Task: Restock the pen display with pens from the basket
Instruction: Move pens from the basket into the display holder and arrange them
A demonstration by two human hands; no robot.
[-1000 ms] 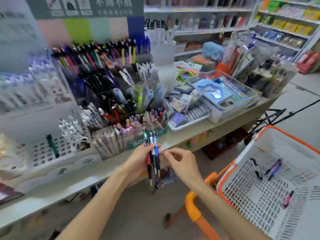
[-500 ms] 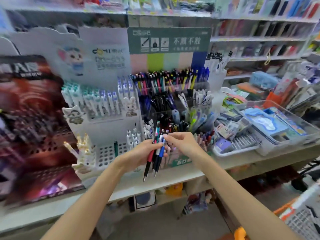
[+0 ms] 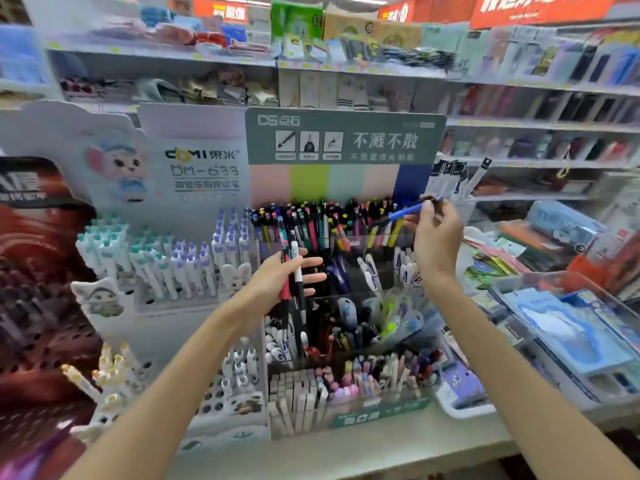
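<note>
- Shop shelves (image 3: 346, 69) packed with blurred stationery fill the background; below them a pale counter (image 3: 381, 452) carries the displays
- Clear plastic pen display (image 3: 332, 341), stepped in tiers, stands at the middle of the counter under a green card sign (image 3: 346, 136) with white lettering
- Its top row (image 3: 311, 220) is crowded with upright pens, dark barrels with bright coloured caps; the lower compartments hold dark blue pens, white ones and a jumble of mixed colours
- Front tier (image 3: 346, 386) holds pastel pens, pink, beige and lilac, packed close together
- White rack (image 3: 166, 265) to the left has round holes; teal-topped and lilac-topped white pens stand in its upper rows, and many lower holes are bare
- Clear lidded box (image 3: 571, 323) on the right holds flat blue packets
- Left hand (image 3: 277, 282) holds a small bunch of pens (image 3: 292, 292) upright in front of the display, thumb pressing them against the palm, fingers stretched out loosely; red, black and white barrels show
- Right hand (image 3: 434, 237) is raised by the right end of the top row, fingertips pinching a slim blue pen (image 3: 403, 213) that lies tilted above the pens there, not yet in a compartment
</note>
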